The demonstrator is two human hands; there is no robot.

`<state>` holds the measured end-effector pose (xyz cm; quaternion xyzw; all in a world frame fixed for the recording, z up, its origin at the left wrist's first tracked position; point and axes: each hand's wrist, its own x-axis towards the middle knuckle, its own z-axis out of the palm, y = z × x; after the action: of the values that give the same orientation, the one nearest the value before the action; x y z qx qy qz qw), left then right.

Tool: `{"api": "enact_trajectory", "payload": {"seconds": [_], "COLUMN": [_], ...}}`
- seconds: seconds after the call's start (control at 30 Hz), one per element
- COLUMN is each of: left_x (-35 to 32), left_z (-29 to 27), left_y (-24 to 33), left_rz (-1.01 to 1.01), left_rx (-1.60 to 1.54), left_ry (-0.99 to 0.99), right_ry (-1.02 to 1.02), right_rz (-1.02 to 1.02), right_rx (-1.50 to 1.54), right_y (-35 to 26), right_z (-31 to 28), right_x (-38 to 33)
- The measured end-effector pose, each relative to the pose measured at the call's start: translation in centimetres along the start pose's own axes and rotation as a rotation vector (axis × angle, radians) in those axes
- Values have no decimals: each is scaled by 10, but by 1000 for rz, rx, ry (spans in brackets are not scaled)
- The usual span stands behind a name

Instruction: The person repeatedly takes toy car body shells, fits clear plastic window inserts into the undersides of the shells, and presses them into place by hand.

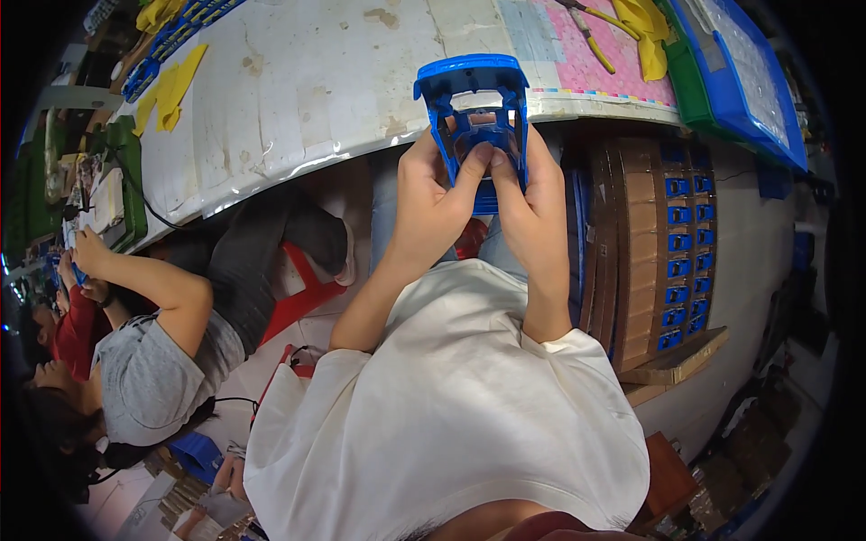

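Observation:
Between my two hands is a blue plastic shell point(472, 65) with window-like openings, shaped like a toy car body. It is held up over the front edge of the worktable point(343, 72). My left hand point(431, 194) wraps its left side and my right hand point(537, 185) its right side. Both thumbs press side by side on the inner middle of the shell. My other fingers are mostly hidden behind it.
Yellow-handled pliers point(591, 41) and a yellow cloth point(648, 41) lie at the table's back right, beside blue point(749, 81) and green point(693, 81) bins. A partitioned carton point(636, 234) of blue parts stands on my right. At left, a co-worker point(162, 361) handles something blue.

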<state>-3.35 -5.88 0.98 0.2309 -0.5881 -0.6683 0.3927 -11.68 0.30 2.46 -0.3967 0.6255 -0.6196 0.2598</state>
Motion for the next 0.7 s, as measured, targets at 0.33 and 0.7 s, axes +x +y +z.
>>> {"api": "enact_trajectory", "payload": {"seconds": [0.33,0.7], "left_x": [-6,-7], "left_z": [0,0], "left_y": [-7,-8], "left_rz": [-65,-50], "left_rx": [-112,-84], "left_ry": [-65,-48], "right_ry": [-26,-39], "right_rz": [61,71], "right_rx": [126,130], "right_y": [4,4], "right_z": [-2,-2], "right_x": [-1,-2]}}
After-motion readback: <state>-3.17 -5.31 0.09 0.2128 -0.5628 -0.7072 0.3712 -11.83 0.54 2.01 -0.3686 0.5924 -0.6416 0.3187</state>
